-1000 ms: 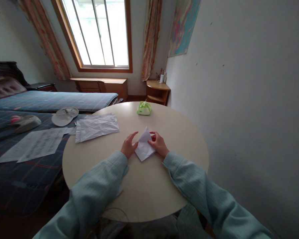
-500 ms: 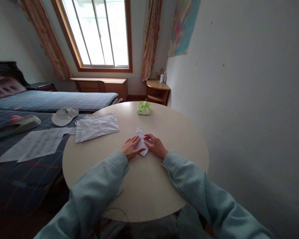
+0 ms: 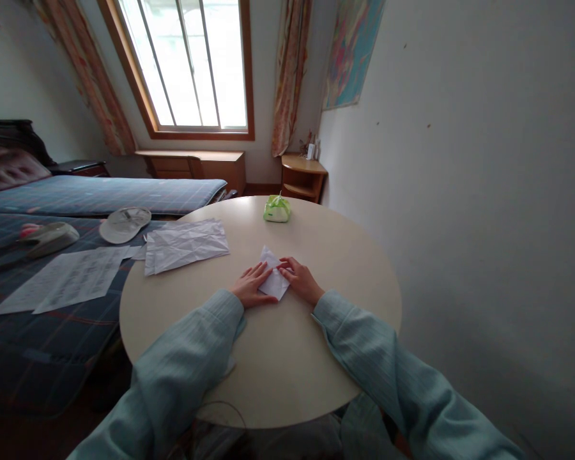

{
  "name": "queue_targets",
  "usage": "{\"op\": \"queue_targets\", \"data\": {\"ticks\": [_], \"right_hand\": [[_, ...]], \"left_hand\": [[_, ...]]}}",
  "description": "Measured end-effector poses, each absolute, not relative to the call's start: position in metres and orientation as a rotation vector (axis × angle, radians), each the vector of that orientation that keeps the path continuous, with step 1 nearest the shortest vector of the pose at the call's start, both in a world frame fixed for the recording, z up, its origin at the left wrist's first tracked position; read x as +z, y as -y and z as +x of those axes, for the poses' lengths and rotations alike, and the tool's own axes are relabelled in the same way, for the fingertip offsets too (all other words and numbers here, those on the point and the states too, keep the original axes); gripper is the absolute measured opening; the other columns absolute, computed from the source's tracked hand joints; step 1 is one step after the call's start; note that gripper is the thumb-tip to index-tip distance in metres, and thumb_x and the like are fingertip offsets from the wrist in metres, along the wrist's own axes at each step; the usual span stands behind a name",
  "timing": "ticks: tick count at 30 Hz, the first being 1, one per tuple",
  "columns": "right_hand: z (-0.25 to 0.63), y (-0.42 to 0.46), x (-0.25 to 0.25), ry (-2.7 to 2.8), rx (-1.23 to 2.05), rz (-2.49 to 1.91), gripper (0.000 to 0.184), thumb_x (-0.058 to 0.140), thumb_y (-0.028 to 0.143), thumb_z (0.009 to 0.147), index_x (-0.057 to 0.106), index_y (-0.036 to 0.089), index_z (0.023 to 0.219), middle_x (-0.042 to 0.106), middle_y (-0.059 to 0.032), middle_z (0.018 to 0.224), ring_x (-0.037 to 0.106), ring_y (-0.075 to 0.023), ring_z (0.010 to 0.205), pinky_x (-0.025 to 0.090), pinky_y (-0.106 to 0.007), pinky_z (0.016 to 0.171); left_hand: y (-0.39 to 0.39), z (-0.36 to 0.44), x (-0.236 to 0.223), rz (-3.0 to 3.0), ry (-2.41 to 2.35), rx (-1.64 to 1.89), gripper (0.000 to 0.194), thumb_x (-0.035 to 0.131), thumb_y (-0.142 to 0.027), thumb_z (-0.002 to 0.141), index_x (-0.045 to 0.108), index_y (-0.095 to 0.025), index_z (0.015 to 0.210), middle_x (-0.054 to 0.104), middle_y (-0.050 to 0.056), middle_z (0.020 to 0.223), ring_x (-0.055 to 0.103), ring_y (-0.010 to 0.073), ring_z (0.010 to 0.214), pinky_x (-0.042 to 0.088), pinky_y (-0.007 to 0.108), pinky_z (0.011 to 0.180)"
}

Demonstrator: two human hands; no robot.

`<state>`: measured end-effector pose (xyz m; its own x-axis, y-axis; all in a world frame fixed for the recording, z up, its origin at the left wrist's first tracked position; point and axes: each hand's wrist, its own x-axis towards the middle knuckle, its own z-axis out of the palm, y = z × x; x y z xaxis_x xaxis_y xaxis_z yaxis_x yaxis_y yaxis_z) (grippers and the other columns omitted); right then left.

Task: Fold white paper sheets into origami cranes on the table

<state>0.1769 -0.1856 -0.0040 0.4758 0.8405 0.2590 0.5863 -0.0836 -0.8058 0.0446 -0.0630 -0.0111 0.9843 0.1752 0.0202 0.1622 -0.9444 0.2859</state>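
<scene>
A small piece of white folded paper (image 3: 275, 287), pointed at its far end, lies on the round cream table (image 3: 287, 364) in front of me. My left hand (image 3: 255, 285) rests flat on its left side, fingers stretched out and the thumb along the near edge. At the right edge, my right hand (image 3: 299, 279) has its fingers bent and brought together on the paper, seemingly pinching a fold. The exact grip is partly hidden by the fingers.
Creased white sheets (image 3: 186, 246) lie at the table's left edge. A green tissue pack (image 3: 276, 209) stands at the far side. On the bed to the left are a pale cap (image 3: 124, 225) and printed sheets (image 3: 79, 278). A wall (image 3: 483, 223) runs along the right.
My left thumb has shifted down and left toward the paper's near edge, so more of the paper shows. My right hand has barely moved at the right edge.
</scene>
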Motion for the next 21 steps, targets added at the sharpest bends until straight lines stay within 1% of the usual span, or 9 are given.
{"op": "queue_targets", "data": {"ticks": [8, 10, 13, 16, 18, 21], "right_hand": [[0.178, 0.185, -0.007, 1.203, 0.322, -1.775, 0.024, 0.048, 0.021, 0.076, 0.046, 0.019, 0.1, 0.063, -0.0053, 0.092, 0.059, -0.0142, 0.084, 0.045, -0.028, 0.072], [0.179, 0.185, -0.007, 1.205, 0.324, -1.775, 0.023, 0.047, 0.023, 0.077, 0.047, 0.019, 0.1, 0.063, -0.0052, 0.093, 0.059, -0.014, 0.083, 0.045, -0.027, 0.071], [0.179, 0.185, -0.006, 1.206, 0.332, -1.771, 0.024, 0.045, 0.03, 0.079, 0.048, 0.018, 0.1, 0.062, -0.0057, 0.093, 0.059, -0.0138, 0.08, 0.044, -0.026, 0.069], [0.177, 0.186, -0.004, 1.203, 0.353, -1.75, 0.026, 0.04, 0.035, 0.081, 0.049, 0.018, 0.099, 0.062, -0.0062, 0.093, 0.059, -0.0132, 0.08, 0.043, -0.024, 0.068], [0.177, 0.187, -0.002, 1.203, 0.353, -1.746, 0.028, 0.037, 0.037, 0.082, 0.05, 0.018, 0.097, 0.062, -0.0058, 0.092, 0.058, -0.0127, 0.08, 0.043, -0.023, 0.068], [0.176, 0.188, 0.0, 1.222, 0.323, -1.761, 0.032, 0.032, 0.04, 0.083, 0.054, 0.018, 0.092, 0.063, -0.0037, 0.085, 0.057, -0.0118, 0.077, 0.041, -0.022, 0.068]], "left_hand": [[0.063, 0.045, -0.014, 2.818, -0.254, 0.107, 0.081, 0.037, -0.067, 0.065, 0.02, -0.022, 0.13, 0.014, 0.01, 0.138, 0.008, 0.0244, 0.127, 0.012, 0.042, 0.101], [0.063, 0.046, -0.015, 2.812, -0.28, 0.145, 0.074, 0.035, -0.064, 0.068, 0.024, -0.024, 0.129, 0.017, 0.009, 0.138, 0.012, 0.0236, 0.127, 0.014, 0.041, 0.101], [0.065, 0.048, -0.013, 2.822, -0.296, 0.243, 0.061, 0.034, -0.057, 0.074, 0.034, -0.024, 0.125, 0.026, 0.008, 0.135, 0.02, 0.0227, 0.125, 0.017, 0.04, 0.101], [0.067, 0.048, -0.008, 2.846, -0.223, 0.355, 0.043, 0.038, -0.048, 0.077, 0.048, -0.028, 0.114, 0.038, 0.003, 0.129, 0.027, 0.0217, 0.122, 0.02, 0.04, 0.1], [0.067, 0.048, -0.005, 2.847, -0.18, 0.414, 0.032, 0.038, -0.043, 0.08, 0.057, -0.029, 0.102, 0.047, -0.001, 0.123, 0.03, 0.0203, 0.121, 0.021, 0.04, 0.1], [0.067, 0.049, -0.003, 2.828, -0.178, 0.483, 0.03, 0.037, -0.037, 0.082, 0.064, -0.025, 0.082, 0.057, -0.002, 0.111, 0.036, 0.0186, 0.117, 0.021, 0.04, 0.099]]}}
